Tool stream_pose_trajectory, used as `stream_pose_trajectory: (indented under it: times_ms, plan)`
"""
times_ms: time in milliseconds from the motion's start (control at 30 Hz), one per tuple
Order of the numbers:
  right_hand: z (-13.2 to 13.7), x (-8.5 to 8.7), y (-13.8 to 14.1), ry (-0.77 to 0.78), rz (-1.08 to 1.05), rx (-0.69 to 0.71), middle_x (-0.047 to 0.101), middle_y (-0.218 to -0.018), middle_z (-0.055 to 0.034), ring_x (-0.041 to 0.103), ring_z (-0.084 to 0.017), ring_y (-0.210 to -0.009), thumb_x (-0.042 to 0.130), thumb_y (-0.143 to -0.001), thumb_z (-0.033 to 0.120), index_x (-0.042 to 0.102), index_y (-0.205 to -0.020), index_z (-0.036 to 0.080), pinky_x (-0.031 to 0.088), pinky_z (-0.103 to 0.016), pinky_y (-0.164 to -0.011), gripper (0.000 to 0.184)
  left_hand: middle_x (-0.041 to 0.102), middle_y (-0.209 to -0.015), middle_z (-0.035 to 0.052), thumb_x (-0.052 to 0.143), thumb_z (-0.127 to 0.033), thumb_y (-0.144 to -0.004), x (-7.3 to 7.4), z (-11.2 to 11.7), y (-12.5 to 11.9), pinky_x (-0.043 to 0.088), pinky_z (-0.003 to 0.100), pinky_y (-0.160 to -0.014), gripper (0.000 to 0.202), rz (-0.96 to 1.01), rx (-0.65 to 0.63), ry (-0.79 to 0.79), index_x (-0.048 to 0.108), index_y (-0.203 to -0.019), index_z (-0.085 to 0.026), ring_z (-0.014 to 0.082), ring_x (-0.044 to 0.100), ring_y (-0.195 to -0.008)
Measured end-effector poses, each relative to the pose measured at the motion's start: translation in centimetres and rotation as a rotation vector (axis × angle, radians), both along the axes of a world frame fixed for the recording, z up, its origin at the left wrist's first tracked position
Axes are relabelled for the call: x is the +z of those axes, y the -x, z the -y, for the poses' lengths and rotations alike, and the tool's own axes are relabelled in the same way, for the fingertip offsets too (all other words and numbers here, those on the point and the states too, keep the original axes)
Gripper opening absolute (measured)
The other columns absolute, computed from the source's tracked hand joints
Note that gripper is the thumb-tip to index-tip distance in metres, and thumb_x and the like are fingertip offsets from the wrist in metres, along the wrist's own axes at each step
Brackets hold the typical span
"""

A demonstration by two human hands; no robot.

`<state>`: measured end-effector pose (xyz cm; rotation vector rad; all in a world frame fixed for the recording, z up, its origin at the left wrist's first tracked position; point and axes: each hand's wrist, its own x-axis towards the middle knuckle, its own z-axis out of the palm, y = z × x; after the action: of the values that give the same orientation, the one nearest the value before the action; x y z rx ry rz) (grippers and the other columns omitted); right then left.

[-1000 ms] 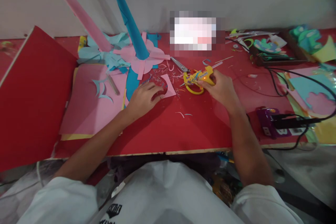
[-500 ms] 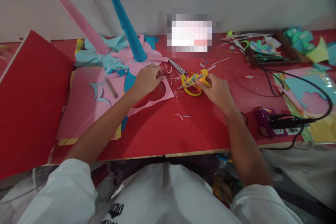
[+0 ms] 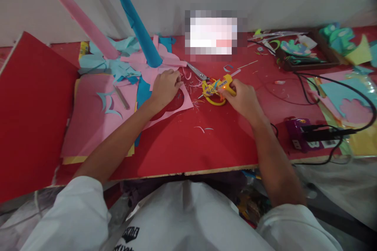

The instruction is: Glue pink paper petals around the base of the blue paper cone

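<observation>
My right hand (image 3: 243, 98) is closed round a yellow glue gun (image 3: 225, 83) with a small orange light, held over yellow-handled scissors (image 3: 209, 92) on the red table (image 3: 206, 145). My left hand (image 3: 165, 86) is curled, fingers pressed on a pink paper sheet with a round cut-out (image 3: 176, 104). Just beyond that hand a blue paper cone (image 3: 137, 27) stands tilted on a pink cloud-shaped piece (image 3: 153, 66). A pink paper tube (image 3: 79, 17) leans behind it.
A red board (image 3: 29, 110) lies at the left. Pink and yellow sheets (image 3: 94, 121) with light-blue cut-outs sit beside it. A purple power strip (image 3: 306, 137) with black cables is at the right, near paper shapes (image 3: 338, 43) and scraps. The table's front edge runs near my body.
My left hand slid away from me toward the cone's base and drew the pink cut-out sheet with it. The right hand with the glue gun barely moved.
</observation>
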<state>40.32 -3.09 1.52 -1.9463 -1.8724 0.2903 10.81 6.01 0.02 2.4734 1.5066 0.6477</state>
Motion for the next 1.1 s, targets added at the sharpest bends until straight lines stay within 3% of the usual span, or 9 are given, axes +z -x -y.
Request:
stream_pose_trajectory:
  times_ms: [233,367,600,933,1100]
  plan:
    - [0.0,0.0,0.0,0.002,-0.005,0.001,0.074,-0.089,-0.0098,0.065,-0.024,-0.078,0.059,-0.099,0.063,0.068,-0.101,0.021,0.036,-0.032,-0.068,0.043,0.070,-0.104,0.0091,0.067,-0.026,-0.099,2.2,2.0,-0.3,0.045,0.045,-0.094,0.009,-0.126,-0.205,0.047,0.072,-0.093,-0.021,0.0305,0.062,-0.106]
    - [-0.1,0.0,0.0,0.010,-0.012,0.008,0.074,-0.088,-0.0091,0.065,-0.024,-0.077,0.058,-0.100,0.063,0.068,-0.102,0.021,0.036,-0.033,-0.068,0.043,0.070,-0.108,0.0104,0.067,-0.024,-0.097,2.5,2.5,-0.3,0.044,0.047,-0.095,0.007,-0.179,-0.275,0.082,0.073,-0.097,-0.020,0.0321,0.062,-0.111]
    - [-0.1,0.0,-0.1,0.008,-0.004,0.013,0.075,-0.089,-0.0095,0.064,-0.023,-0.077,0.059,-0.101,0.063,0.069,-0.103,0.021,0.036,-0.033,-0.068,0.043,0.069,-0.109,0.0116,0.065,-0.022,-0.096,2.2,2.7,-0.2,0.043,0.047,-0.100,0.008,-0.179,-0.269,0.076,0.071,-0.100,-0.020,0.0319,0.060,-0.113]
    - [-0.1,-0.2,-0.2,-0.021,0.006,0.021,0.075,-0.091,-0.0112,0.065,-0.025,-0.078,0.061,-0.100,0.063,0.068,-0.102,0.021,0.034,-0.033,-0.067,0.042,0.070,-0.110,0.0133,0.064,-0.035,-0.101,4.0,4.8,-0.7,0.042,0.047,-0.104,0.020,-0.263,-0.341,0.056,0.071,-0.103,-0.017,0.0330,0.062,-0.116]
    - [0.0,0.0,-0.1,-0.026,-0.003,0.031,0.077,-0.093,-0.0113,0.066,-0.025,-0.078,0.059,-0.101,0.062,0.069,-0.104,0.021,0.035,-0.034,-0.067,0.042,0.072,-0.107,0.0141,0.056,-0.034,-0.106,5.0,5.4,-0.3,0.047,0.045,-0.096,0.023,-0.280,-0.200,0.051,0.070,-0.099,-0.017,0.0328,0.065,-0.111]
